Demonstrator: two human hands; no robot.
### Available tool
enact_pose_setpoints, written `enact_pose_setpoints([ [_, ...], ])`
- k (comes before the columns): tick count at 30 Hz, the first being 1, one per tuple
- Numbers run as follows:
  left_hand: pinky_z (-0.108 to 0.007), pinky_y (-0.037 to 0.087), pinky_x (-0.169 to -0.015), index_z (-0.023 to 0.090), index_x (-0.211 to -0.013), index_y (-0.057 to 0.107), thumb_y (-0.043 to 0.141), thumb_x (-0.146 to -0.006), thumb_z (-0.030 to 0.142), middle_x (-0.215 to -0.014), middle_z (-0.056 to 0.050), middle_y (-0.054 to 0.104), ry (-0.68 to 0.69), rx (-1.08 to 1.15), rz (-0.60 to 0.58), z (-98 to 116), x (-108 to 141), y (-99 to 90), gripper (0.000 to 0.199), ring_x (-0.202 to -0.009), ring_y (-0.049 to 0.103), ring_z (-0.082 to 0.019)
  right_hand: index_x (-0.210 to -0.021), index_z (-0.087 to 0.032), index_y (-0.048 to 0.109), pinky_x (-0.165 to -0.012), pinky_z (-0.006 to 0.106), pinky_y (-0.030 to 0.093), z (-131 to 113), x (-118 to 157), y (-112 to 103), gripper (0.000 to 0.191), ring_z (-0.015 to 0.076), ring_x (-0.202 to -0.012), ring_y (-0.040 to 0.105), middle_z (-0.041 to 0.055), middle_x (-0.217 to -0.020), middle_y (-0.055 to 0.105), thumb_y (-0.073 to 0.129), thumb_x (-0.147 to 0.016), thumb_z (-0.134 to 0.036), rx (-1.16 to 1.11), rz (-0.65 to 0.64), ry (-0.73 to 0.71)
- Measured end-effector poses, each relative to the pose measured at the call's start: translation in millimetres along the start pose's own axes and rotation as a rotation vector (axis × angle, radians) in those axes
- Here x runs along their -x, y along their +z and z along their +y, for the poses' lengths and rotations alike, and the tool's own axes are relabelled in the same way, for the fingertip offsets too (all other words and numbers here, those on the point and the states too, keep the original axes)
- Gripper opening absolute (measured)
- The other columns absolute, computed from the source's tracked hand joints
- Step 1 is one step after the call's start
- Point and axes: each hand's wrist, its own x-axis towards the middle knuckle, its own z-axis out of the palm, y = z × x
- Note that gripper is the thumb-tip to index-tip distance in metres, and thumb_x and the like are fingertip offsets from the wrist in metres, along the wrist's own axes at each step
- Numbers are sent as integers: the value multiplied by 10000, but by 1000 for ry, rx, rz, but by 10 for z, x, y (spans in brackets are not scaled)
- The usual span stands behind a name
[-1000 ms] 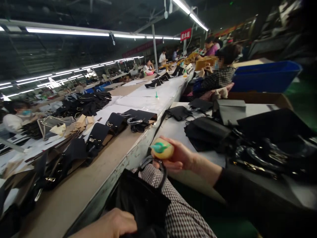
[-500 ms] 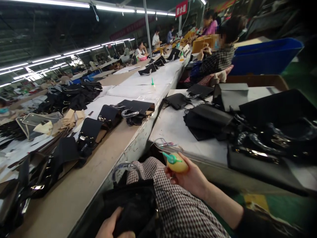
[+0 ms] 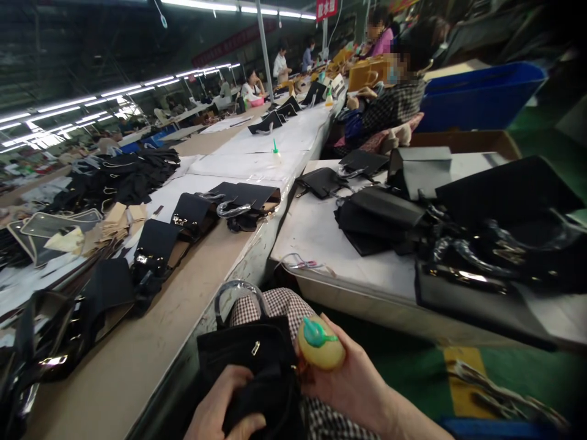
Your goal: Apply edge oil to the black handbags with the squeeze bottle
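A black handbag (image 3: pixel 247 348) rests on my lap over a checked cloth (image 3: pixel 279 299), its plastic-wrapped handle (image 3: pixel 238 287) standing up at the far side. My left hand (image 3: pixel 224 403) grips the bag's dark fabric near its front, thumb and fingers bent into it. In my right hand (image 3: pixel 353 379) is a yellowish glue bottle (image 3: pixel 323 351) with a green nozzle cap, held just right of the bag. The fingers wrap round the bottle, and some are hidden behind it. Where the nozzle tip points is hard to make out.
Several black bags (image 3: pixel 158 244) line the brown-topped table (image 3: pixel 183 318) to my left. More black bags (image 3: pixel 380 220) lie on the white table (image 3: pixel 302 238) at right. Another glue bottle (image 3: pixel 276 153) stands farther off. A co-worker (image 3: pixel 398 91) sits beyond, near a blue bin (image 3: pixel 481 98).
My right hand has brought the glue bottle down and closer to the bag. My left hand has shifted slightly up on the bag, and a small metal piece on it now shows.
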Motion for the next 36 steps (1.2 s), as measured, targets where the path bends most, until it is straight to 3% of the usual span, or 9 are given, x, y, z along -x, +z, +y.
enact_pose_setpoints([
  [4,-364,590,-1035,334,-1557,399,756,-778,46,-1582,-131,486,293,-147,41,149,-191,33,904,-1300,650,-283,-1036,-130,798,-899,325,492,-4,122,286,332,207,-939,734,91,-1014,813,719,-971,-446,-29,35,-86],
  [7,-349,630,-958,381,-1634,245,599,-729,-43,-1692,-126,330,346,-266,-41,165,-298,141,1061,-1304,649,-299,-990,-172,817,-834,279,496,36,155,472,258,177,-872,739,46,-952,824,821,-897,-413,-1,70,-113],
  [11,-369,565,-1067,354,-1593,337,469,-734,-43,-1577,-90,505,404,-287,-54,206,-426,199,955,-1384,580,-270,-972,-149,825,-764,263,494,88,154,643,280,166,-806,727,50,-905,820,767,-945,-422,104,11,-132],
  [15,-296,640,-885,322,-1520,439,483,-843,17,-1312,-99,661,434,-302,12,282,-488,179,743,-1099,728,-225,-908,-143,821,-755,264,503,102,152,687,305,176,-802,725,50,-858,811,842,-860,-443,124,57,-105],
  [20,-280,645,-814,315,-1469,493,478,-837,-22,-1146,-56,690,436,-332,-71,340,-522,126,716,-943,735,-195,-891,-155,788,-692,278,509,44,183,615,290,181,-739,716,49,-835,796,886,-798,-411,95,170,-73],
  [23,-229,626,-757,298,-1398,564,505,-853,0,-1080,-37,691,393,-325,-79,340,-550,50,624,-876,726,-170,-946,-163,765,-778,343,546,-62,273,555,276,227,-827,731,78,-908,797,841,-846,-409,137,227,-73],
  [26,-207,610,-737,285,-1334,606,520,-847,10,-1065,-33,694,347,-284,-59,318,-572,-19,566,-893,723,-169,-990,-173,748,-929,493,540,-157,370,503,267,298,-933,735,114,-971,796,794,-890,-416,163,253,-117],
  [30,-259,622,-789,309,-1509,468,495,-859,9,-1159,-61,675,404,-265,-88,303,-584,-36,717,-978,719,-195,-1026,-205,754,-951,584,536,-158,392,482,286,329,-955,737,106,-998,800,833,-850,-417,151,258,-158],
  [36,-307,621,-731,387,-1624,258,488,-960,53,-1152,-55,656,443,-355,-142,323,-602,-15,778,-971,726,-213,-944,-203,772,-887,478,558,-74,327,563,259,278,-906,721,82,-953,793,869,-821,-409,159,230,-181],
])
